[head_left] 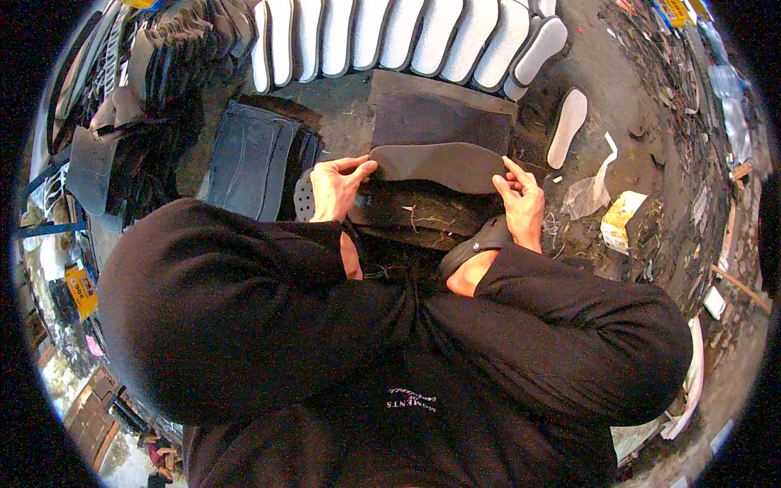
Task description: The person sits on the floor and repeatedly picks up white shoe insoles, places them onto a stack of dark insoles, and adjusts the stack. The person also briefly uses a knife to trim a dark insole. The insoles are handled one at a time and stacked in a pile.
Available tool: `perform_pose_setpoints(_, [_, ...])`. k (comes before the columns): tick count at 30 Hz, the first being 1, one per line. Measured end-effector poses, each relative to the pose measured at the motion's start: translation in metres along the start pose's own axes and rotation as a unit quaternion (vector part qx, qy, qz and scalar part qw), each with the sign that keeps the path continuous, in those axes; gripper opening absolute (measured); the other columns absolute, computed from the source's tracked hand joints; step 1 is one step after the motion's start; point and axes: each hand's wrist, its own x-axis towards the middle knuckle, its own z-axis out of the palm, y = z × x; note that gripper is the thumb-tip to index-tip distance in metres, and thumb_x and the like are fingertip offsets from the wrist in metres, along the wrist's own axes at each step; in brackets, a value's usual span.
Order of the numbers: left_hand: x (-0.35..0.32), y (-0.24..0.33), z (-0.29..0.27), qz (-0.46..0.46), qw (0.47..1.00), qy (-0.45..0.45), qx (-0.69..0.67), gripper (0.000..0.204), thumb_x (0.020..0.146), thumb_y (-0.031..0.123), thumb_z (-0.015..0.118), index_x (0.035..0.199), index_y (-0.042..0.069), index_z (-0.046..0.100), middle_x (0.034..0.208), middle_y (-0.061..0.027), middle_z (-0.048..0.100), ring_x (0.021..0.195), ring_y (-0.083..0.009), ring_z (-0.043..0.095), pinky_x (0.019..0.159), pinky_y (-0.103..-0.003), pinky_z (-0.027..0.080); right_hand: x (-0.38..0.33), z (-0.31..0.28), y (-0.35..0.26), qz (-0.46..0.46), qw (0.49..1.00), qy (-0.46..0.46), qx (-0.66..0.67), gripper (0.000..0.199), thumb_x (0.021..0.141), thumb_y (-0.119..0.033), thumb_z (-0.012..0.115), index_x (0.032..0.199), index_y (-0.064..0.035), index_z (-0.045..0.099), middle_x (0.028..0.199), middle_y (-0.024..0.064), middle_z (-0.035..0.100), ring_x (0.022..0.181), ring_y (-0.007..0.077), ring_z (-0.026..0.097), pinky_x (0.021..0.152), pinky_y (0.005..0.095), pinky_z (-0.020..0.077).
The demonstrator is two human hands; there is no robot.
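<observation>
A dark grey shoe sole point(439, 165) is stretched sideways between my two hands. My left hand point(339, 189) pinches its left end between thumb and fingers. At the opposite end, the fingertips of my right hand point(521, 202) close on the sole's tip. Directly behind the sole lies a flat dark sheet point(443, 120), and the sole's far edge overlaps it in view. Below my hands, a dark clog point(486, 241) shows on my right foot, beside my wrist. Part of another perforated clog point(304, 198) is visible next to my left hand.
Several white-topped insoles point(370, 37) stand in a row at the back. A single pale insole point(567, 128) lies on the ground to the right, near a crumpled yellow wrapper point(624, 221). Dark sheets point(246, 159) and stacked dark pieces point(134, 122) occupy the left side.
</observation>
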Motion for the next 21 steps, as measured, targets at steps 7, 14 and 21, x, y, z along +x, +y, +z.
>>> perform_pose_setpoints(7, [0.021,0.011,0.001,0.056,0.994,-0.053,0.074,0.025,0.087,0.018,0.090,0.098,-0.003,0.083,0.079,-0.0101,0.080,0.065,-0.0105,0.071,0.062,-0.027,0.056,0.005,0.000,0.022,0.010,0.998,0.010,-0.056,0.048,0.090,-0.020,0.087,0.136,-0.0146,0.072,0.104,0.0056,0.065,0.089,0.0166,0.066,0.079,0.0339,0.0582])
perform_pose_setpoints(14, [0.051,0.023,-0.018,0.037,0.969,-0.142,0.198,0.028,0.082,0.022,0.091,0.089,-0.003,0.081,0.070,-0.0105,0.076,0.059,-0.0137,0.071,0.057,-0.030,0.056,0.025,-0.007,-0.021,-0.070,0.985,0.037,-0.150,0.038,0.092,-0.030,0.085,0.115,-0.0055,0.066,0.094,0.0034,0.062,0.078,0.0133,0.059,0.074,0.0321,0.0537])
perform_pose_setpoints(21, [0.041,0.003,-0.004,0.051,0.985,-0.114,0.117,0.034,0.083,0.026,0.091,0.097,-0.002,0.079,0.080,-0.0108,0.077,0.071,-0.0179,0.072,0.067,-0.034,0.057,0.046,0.017,-0.003,-0.162,0.958,-0.164,-0.174,0.021,0.104,-0.021,0.065,0.098,-0.0014,0.068,0.090,0.0131,0.069,0.087,0.0242,0.067,0.080,0.0399,0.0538])
